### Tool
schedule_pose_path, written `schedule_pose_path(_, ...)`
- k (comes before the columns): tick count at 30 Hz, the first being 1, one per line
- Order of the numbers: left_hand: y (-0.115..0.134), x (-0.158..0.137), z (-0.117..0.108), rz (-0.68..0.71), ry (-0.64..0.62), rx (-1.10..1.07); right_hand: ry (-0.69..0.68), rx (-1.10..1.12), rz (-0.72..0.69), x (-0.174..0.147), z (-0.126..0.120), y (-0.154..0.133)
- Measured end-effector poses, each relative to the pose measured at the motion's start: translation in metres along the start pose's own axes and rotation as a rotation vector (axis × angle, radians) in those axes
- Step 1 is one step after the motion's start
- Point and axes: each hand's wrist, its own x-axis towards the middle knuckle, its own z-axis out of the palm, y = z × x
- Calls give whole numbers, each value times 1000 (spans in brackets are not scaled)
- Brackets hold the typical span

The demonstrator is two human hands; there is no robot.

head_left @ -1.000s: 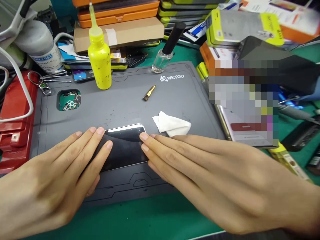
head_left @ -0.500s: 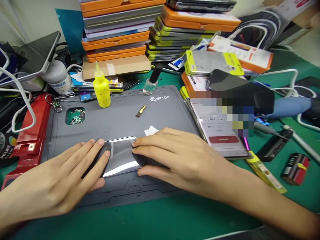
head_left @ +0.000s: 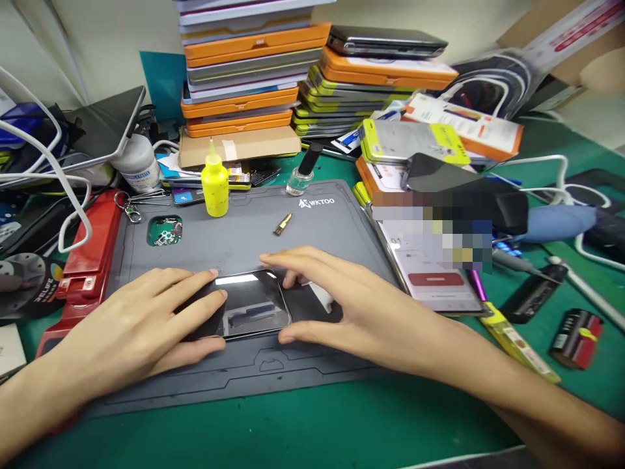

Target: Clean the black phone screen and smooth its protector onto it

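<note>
Only the head view here, so one angle to go on. A dark glossy phone [head_left: 251,305] lies flat on the grey work mat [head_left: 244,228], close to the mat's near edge and about midway along it. The left hand [head_left: 146,326] lies over the phone's left end, fingers flat on the glass, thumb along the near side, so it's pressing and steadying rather than clenching. The right hand [head_left: 336,306] arches over the right end, fingertips touching the far right corner and thumb at the near right corner: a loose pinch on the phone, not a fist.

A yellow squeeze bottle [head_left: 215,185] and a small glass bottle with a black cap [head_left: 301,172] stand near the mat's far edge, and a little brass brush tip [head_left: 282,225] lies between them and the hands. A second phone with a lit screen [head_left: 430,273] sits just off the mat's right edge. Stacks of orange cases [head_left: 244,85] pile up behind.

What I'd worry about: the glass looks slick, so uneven pressure from either hand could slide the phone off the near edge. Any grit on the mat could scratch it. An elbow swing could clip the second phone.
</note>
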Motion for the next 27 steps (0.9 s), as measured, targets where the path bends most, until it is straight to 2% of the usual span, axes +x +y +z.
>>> schedule_pose_path(5,1,-2,4,-24,11,-25,-32,24,63,0,4,3)
schedule_pose_path(13,2,-5,4,-30,-6,-41,6,-81,-30,-2,5,1)
schedule_pose_path(27,1,-3,5,-20,-31,-37,-2,-88,-35,-4,6,1)
